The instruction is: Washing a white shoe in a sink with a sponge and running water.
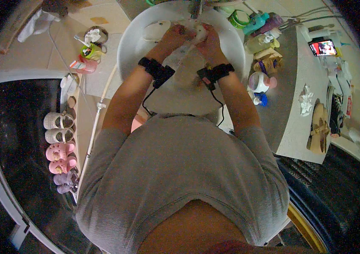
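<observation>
My left hand (179,35) and my right hand (210,39) are close together inside a white round basin (127,60), below a dark faucet (195,9). A pale, wet-looking item (200,32), perhaps a small shoe, is in the grip of my right hand. The fingers of my left hand are curled beside it; blur hides whether they hold anything. Left of my left hand, a second pale item (154,31) with a rounded outline rests against the basin's inner wall. Both wrists wear black strapped devices with cables.
Left are a green cup (91,51) with a toothbrush, a pink cup (88,66), a pale pipe (99,109) and a row of shoes (60,152). Bottles (256,23) and a white-and-pink container (259,82) line the right, with a lit phone (323,47) and a tan sandal (318,130) beyond.
</observation>
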`<control>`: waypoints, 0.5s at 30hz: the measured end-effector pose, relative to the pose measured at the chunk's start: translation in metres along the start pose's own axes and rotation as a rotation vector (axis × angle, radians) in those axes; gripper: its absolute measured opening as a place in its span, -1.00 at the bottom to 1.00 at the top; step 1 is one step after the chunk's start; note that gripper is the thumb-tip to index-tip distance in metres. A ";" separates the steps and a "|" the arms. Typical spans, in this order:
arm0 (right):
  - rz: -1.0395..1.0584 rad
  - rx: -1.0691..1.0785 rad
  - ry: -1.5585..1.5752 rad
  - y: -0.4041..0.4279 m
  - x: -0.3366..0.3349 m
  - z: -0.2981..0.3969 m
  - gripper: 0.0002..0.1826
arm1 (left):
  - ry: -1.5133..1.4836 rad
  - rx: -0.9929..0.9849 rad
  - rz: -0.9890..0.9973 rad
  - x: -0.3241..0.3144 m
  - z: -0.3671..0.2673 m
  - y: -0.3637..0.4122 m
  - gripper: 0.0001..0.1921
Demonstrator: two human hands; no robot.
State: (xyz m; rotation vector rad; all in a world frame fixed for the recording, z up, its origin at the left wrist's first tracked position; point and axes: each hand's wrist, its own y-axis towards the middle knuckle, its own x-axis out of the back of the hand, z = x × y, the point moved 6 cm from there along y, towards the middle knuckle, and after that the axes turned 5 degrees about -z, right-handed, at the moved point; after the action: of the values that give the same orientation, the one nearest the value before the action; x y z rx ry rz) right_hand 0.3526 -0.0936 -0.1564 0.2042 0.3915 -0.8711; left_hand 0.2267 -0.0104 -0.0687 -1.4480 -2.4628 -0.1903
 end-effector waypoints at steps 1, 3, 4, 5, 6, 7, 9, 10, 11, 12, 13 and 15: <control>-0.065 0.225 -0.237 0.017 0.044 -0.002 -0.67 | 0.224 -0.315 -0.003 -0.023 -0.015 0.018 -0.47; 0.012 -0.300 0.307 -0.016 -0.056 0.000 -0.68 | 0.515 -0.494 -0.149 0.017 0.008 -0.004 -0.40; -0.097 -0.529 0.544 -0.042 -0.080 0.020 -0.68 | 0.500 -0.283 -0.195 0.022 0.003 -0.017 -0.37; -0.121 -0.505 0.546 -0.042 -0.063 0.024 -0.68 | 0.478 -0.113 -0.215 0.018 -0.016 -0.025 -0.33; -0.023 -0.517 0.598 -0.043 -0.057 0.022 -0.68 | 0.476 -0.127 -0.205 0.015 -0.036 -0.031 -0.33; 0.082 -0.536 0.648 -0.045 -0.061 0.026 -0.67 | 0.503 -0.216 -0.266 0.018 -0.054 -0.037 -0.32; 0.012 -0.522 0.562 -0.052 -0.073 0.034 -0.65 | 0.532 -0.298 -0.338 0.024 -0.064 -0.041 -0.31; -0.058 -0.510 0.476 -0.059 -0.080 0.045 -0.62 | 0.543 -0.264 -0.304 0.026 -0.061 -0.041 -0.33; -0.051 -0.517 0.474 -0.066 -0.089 0.057 -0.62 | 0.553 -0.227 -0.269 0.028 -0.057 -0.041 -0.35; 0.096 -0.538 0.536 -0.075 -0.104 0.073 -0.60 | 0.553 -0.226 -0.272 0.030 -0.053 -0.041 -0.35; 0.245 -0.559 0.596 -0.080 -0.116 0.082 -0.57 | 0.608 -0.273 -0.256 0.031 -0.050 -0.042 -0.41; 0.113 -0.541 0.497 -0.062 -0.095 0.048 -0.58 | 0.660 -0.326 -0.228 0.027 -0.049 -0.046 -0.46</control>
State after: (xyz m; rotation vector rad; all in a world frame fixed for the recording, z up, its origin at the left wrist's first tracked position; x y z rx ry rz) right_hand 0.2617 -0.0817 -0.0748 -0.0636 1.0514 -0.5685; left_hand 0.1827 -0.0228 -0.0123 -0.9755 -2.0805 -0.9825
